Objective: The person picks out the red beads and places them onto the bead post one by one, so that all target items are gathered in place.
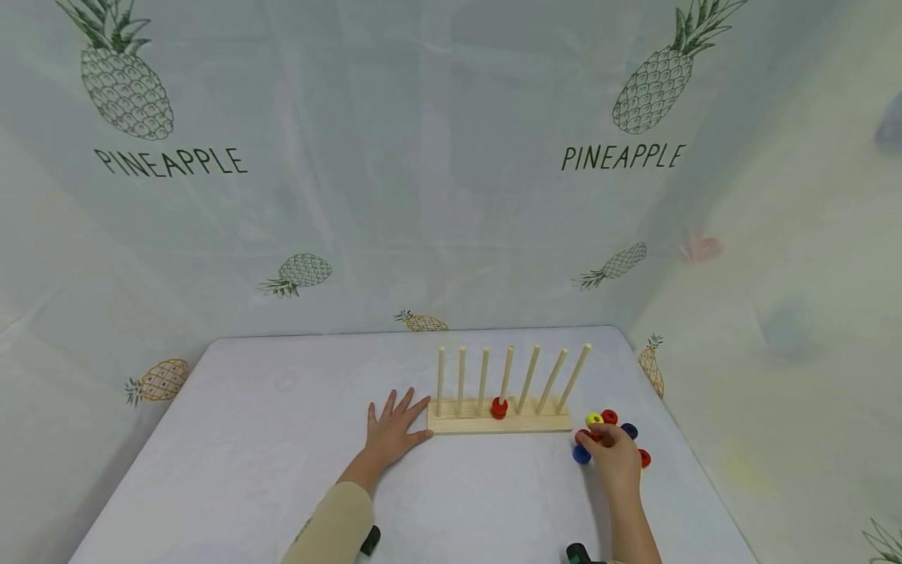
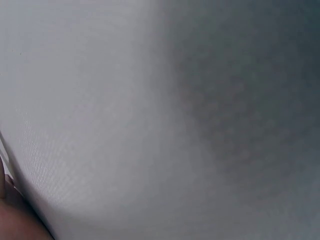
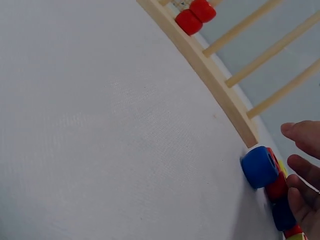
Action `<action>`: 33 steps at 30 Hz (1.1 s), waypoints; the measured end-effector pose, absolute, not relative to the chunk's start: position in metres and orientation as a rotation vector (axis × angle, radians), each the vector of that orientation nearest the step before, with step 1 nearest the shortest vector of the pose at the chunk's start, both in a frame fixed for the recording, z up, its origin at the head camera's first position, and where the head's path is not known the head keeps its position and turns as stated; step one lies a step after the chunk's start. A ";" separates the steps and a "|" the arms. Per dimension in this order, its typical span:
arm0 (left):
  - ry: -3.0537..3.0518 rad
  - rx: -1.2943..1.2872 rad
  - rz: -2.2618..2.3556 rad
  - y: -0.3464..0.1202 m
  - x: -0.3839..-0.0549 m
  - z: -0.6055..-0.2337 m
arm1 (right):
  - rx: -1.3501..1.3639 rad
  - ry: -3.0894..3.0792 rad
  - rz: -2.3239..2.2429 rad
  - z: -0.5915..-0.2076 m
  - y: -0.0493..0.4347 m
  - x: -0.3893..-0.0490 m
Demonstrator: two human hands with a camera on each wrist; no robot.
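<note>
A wooden peg rack (image 1: 458, 425) stands on the table with several upright pegs. Two red beads (image 1: 499, 408) are stacked on its middle peg; the right wrist view shows them too. My left hand (image 1: 389, 435) lies spread on the table, thumb and index fingertips right at the rack's left end. Over a cluster of loose beads to the right of the rack is my right hand (image 1: 615, 458), its thumb and fingertips apart in the right wrist view. Under and around it are a blue bead (image 3: 260, 167), a yellow bead (image 1: 595, 419) and several red ones, partly hidden by the fingers.
A white cloth covers the table (image 1: 282, 439). Behind it hangs a pale curtain (image 1: 423, 196) printed with pineapples. A dark blue bead (image 1: 629, 430) and a red bead (image 1: 644, 457) lie near the right hand. The left wrist view shows mostly blurred cloth.
</note>
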State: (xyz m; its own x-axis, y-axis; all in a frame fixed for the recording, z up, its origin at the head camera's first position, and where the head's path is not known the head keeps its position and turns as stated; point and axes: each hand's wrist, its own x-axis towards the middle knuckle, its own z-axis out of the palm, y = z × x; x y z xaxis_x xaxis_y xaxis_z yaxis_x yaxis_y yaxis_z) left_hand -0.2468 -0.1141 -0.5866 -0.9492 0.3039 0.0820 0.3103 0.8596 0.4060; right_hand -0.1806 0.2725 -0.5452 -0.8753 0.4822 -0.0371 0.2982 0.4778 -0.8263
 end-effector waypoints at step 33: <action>-3.065 -0.473 -0.643 -0.111 -0.240 -0.570 | -0.624 -2.549 1.081 -0.562 0.263 -0.188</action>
State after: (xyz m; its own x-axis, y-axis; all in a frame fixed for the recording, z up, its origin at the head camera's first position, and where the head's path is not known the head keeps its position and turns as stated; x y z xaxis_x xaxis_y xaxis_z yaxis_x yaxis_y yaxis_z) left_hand -0.2397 -0.1106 -0.5703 -0.9551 0.2942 0.0362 0.2839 0.8730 0.3966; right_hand -0.1879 0.2635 -0.5624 -0.8598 0.4997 0.1052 0.2718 0.6222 -0.7341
